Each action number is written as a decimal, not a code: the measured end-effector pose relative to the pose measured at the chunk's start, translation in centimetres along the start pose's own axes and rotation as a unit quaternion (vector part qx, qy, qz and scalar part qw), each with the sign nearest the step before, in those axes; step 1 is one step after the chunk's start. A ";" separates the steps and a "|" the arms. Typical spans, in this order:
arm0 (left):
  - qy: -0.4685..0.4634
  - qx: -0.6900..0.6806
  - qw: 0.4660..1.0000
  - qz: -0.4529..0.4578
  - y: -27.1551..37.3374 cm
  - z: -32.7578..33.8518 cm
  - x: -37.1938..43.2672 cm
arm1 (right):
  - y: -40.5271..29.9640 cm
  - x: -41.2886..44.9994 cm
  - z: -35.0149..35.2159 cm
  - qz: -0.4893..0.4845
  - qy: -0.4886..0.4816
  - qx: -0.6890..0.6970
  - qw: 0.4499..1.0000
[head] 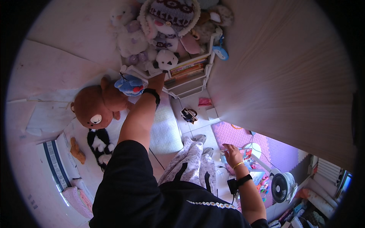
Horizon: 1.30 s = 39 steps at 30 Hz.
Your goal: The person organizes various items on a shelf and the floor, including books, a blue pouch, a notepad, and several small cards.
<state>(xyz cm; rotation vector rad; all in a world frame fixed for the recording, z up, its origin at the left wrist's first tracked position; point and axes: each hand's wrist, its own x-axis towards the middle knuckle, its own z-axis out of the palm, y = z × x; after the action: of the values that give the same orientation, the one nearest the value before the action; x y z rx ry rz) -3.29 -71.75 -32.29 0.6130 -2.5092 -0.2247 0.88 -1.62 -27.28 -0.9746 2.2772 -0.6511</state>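
Note:
My left hand (pixel 156 81) reaches to the front edge of a white tiered shelf rack (pixel 209 61); its fingers are hidden behind the rim, so its grip cannot be made out. Right above it sits a panda plush (pixel 166 59) among piled plush toys, and a blue plush (pixel 129 85) hangs beside my wrist. Books (pixel 188 69) lie on the tier below. My right hand (pixel 232 155) hangs over the floor with its fingers apart and holds nothing. A brown bear plush (pixel 94 105) lies to the left on a bed.
A pale textured mattress or cushion (pixel 165 125) lies by my legs. A wooden panel (pixel 279 71) stands at the right. On the floor are a small bag (pixel 189 115) and a pink packet (pixel 205 102). A white fan (pixel 280 188) stands near pink and purple foam mats (pixel 228 134).

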 end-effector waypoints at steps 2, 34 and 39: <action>-0.036 0.096 0.994 0.044 0.4 -0.6 -0.7 | 0.2 -0.1 0.2 -0.003 0.001 -0.002 1.000; -0.277 0.142 0.925 0.216 15.9 -1.0 -10.7 | 3.9 -2.4 0.3 0.101 0.016 -0.001 0.995; -0.330 0.056 0.902 0.272 22.6 -0.4 -15.8 | 5.9 -4.9 2.1 0.123 0.044 0.014 0.991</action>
<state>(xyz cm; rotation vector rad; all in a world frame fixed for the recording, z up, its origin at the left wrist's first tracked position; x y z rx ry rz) 0.20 -44.41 -33.06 -0.1966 -3.2414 -0.0784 2.27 5.30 -30.94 -0.6481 2.4073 -0.6275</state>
